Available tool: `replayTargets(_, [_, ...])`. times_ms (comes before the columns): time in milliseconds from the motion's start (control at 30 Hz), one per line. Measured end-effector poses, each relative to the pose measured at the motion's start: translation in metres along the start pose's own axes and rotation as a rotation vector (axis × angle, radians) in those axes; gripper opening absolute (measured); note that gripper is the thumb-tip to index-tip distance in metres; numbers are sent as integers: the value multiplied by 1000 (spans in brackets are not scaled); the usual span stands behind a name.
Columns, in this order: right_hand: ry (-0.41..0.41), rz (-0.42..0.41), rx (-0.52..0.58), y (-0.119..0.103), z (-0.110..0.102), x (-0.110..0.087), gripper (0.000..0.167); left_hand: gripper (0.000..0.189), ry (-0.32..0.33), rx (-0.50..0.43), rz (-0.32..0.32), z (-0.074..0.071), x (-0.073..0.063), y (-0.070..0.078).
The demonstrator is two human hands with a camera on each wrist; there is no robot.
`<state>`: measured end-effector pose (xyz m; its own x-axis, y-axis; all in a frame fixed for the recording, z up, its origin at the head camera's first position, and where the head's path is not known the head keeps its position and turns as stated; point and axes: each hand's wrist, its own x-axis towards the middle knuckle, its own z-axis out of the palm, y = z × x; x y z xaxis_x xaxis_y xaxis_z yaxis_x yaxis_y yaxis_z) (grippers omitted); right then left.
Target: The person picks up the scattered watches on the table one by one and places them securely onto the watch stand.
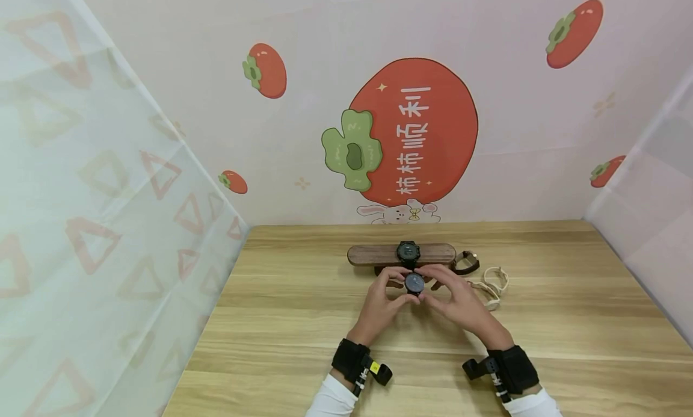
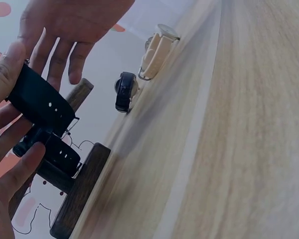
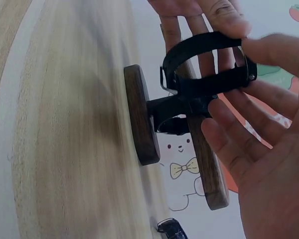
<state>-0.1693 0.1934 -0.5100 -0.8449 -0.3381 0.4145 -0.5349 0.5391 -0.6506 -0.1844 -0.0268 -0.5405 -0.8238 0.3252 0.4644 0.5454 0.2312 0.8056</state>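
Note:
A black wristwatch point(image 1: 414, 283) with a round dark face is held between both hands in front of a wooden watch stand point(image 1: 373, 255). My left hand point(image 1: 377, 308) pinches its left side between thumb and fingers. On the opposite side, my right hand point(image 1: 461, 302) grips the case edge with thumb and fingertips. In the right wrist view the watch's black strap point(image 3: 197, 47) forms a loop with a metal buckle. Another black watch point(image 1: 408, 251) sits around the stand's upper bar, just behind the held one. The right wrist view shows the stand's dark wooden base point(image 3: 139, 114).
Right of the stand lies a dark-strapped watch point(image 1: 467, 263). Beside it are cream-strapped watches point(image 1: 494, 287) on the wooden table point(image 1: 281, 321). A printed cloth backdrop point(image 1: 520, 116) rises behind the table, with side panels at left and right.

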Motion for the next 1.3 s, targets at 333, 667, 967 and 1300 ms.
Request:
replayTargets(333, [22, -16, 9, 4, 0, -1, 51, 53, -12, -19, 32, -1, 0, -1])
replayTargets(667, [0, -12, 10, 3, -4, -3, 52, 55, -45, 17, 157, -4, 0, -4])
replayTargets(967, [-31, 15, 16, 4, -5, -2, 56, 54, -60, 15, 71, -5, -2, -2])
replayTargets(1300, [-11, -15, 17, 7, -6, -2, 56, 57, -57, 8, 167, -4, 0, -5])
